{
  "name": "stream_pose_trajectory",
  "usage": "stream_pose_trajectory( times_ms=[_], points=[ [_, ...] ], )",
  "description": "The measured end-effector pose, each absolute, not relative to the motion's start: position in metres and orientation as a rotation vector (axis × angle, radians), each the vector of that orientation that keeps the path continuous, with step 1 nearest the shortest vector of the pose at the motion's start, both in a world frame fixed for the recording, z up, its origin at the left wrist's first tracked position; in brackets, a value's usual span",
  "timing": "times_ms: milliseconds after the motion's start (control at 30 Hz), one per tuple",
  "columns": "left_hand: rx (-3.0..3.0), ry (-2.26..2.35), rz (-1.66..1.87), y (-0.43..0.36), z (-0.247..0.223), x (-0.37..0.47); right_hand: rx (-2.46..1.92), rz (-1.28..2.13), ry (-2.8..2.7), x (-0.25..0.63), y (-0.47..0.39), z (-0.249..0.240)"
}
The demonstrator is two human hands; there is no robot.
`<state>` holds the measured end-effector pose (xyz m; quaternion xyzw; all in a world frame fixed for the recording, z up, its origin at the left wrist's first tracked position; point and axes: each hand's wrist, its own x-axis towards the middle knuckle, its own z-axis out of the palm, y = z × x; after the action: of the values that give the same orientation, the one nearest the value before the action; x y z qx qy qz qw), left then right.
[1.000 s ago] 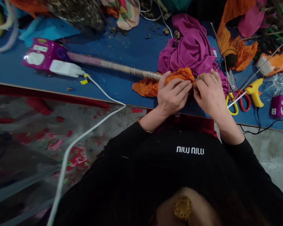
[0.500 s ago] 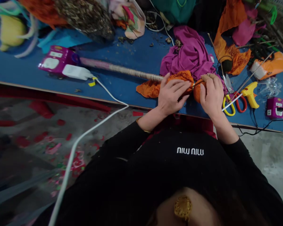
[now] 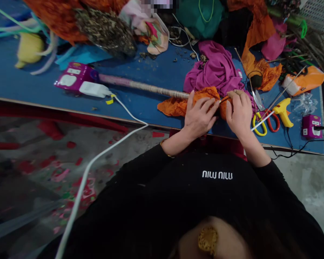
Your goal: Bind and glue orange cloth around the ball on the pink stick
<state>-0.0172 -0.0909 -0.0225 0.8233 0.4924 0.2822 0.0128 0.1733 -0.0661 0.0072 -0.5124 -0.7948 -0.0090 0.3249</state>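
Observation:
My left hand (image 3: 199, 116) lies over a crumpled orange cloth (image 3: 172, 106) near the table's front edge, its fingers bent and pressing on it. Against this cloth rests the end of a long rod wound with pale cord (image 3: 143, 87). My right hand (image 3: 239, 110) grips a rounded orange cloth bundle (image 3: 223, 110), with the thumb on its near side. Between the two hands the orange fabric narrows to a thin dark tie, partly covered by my fingertips. Magenta cloth (image 3: 213, 70) lies bunched just behind both hands.
Right of my hands lie scissors (image 3: 273, 121) and a yellow glue gun (image 3: 284, 110). A purple power strip (image 3: 74, 79) sits at left, its white cable (image 3: 97, 156) hanging over the table edge. Behind are a bag of dried brown bits (image 3: 106, 34) and a green cloth (image 3: 201, 18).
The camera view has shifted a little, so the table things sit slightly lower. My hands stay on the orange cloth, the right one slightly closer to the left.

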Motion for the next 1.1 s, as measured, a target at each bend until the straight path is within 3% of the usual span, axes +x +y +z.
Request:
stream_pose_trajectory(
  times_ms=[333,567,767,1100],
  points=[
    [2.607,1.482,0.981,-0.079,-0.015,-0.037,-1.286,-0.198,-2.073,0.174,-0.065,0.007],
    [2.827,1.314,0.609,-0.051,-0.009,-0.016,-1.29,-0.205,-2.077,0.175,-0.067,0.007],
    [2.869,1.322,0.5,-0.04,-0.017,-0.021,-1.32,-0.108,-2.109,0.176,-0.068,0.007],
    [2.763,1.296,0.18,-0.025,0.02,-0.026,-1.304,-0.171,-2.091,0.175,-0.067,0.004]
  ],
)
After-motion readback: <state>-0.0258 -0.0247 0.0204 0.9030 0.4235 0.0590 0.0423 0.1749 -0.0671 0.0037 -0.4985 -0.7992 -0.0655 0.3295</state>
